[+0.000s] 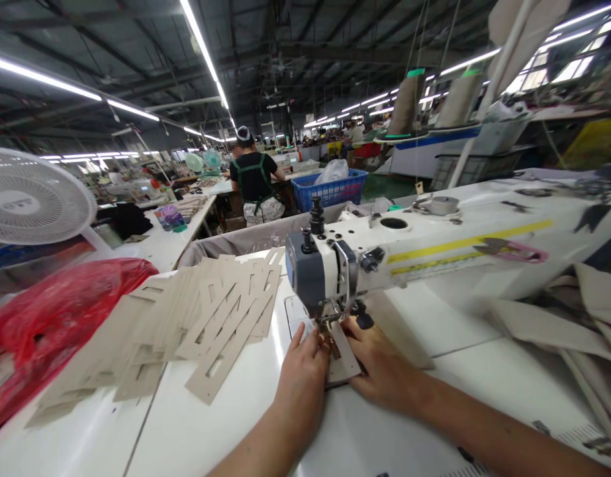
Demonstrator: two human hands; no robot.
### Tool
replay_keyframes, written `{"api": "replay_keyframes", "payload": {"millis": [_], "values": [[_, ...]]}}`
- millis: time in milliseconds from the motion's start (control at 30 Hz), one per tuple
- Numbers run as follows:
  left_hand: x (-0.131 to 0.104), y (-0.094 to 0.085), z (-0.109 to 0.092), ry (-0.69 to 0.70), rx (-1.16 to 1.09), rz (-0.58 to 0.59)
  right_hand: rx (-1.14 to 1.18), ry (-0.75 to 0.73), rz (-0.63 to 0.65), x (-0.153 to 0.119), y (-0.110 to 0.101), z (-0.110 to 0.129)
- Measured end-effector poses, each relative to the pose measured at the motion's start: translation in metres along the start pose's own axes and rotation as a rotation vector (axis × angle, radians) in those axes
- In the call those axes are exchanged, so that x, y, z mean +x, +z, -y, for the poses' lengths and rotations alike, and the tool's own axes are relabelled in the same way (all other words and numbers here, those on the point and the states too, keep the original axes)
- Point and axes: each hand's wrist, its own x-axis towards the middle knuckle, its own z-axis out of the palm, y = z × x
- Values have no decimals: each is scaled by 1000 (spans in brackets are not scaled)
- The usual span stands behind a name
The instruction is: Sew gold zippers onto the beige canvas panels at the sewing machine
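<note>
In the middle of the view stands a white and dark grey sewing machine (315,271). Under its needle area lies a small beige piece (345,354), seemingly fabric or leather, with a narrow strip on top. My left hand (308,371) grips the piece's left side, its fingers bunched close by the needle, one fingertip raised. From the right, my right hand (379,364) holds the other edge, thumb and fingers partly hidden behind the strip and presser foot. Another beige panel (394,324) lies flat behind my right hand.
Left of the machine spreads a pile of beige cut pieces with slots (235,324), beside a red plastic bag (61,324) and a white fan (32,199). Thread snips (514,250) rest on the machine arm. More beige pieces (558,324) lie right. A person (255,175) works ahead near a blue basket (329,189).
</note>
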Motion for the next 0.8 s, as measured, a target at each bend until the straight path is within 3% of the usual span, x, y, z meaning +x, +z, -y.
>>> {"api": "replay_keyframes", "payload": {"millis": [300,633,800], "values": [[1,-3,-2,-40,-72,-20,87,127,7,12,-5,-2],[4,-3,-4,-121,-127,-19,204,163,-83,17,6,-15],[3,-3,-4,-147,-156,-26,288,151,-57,20,2,-14]]}}
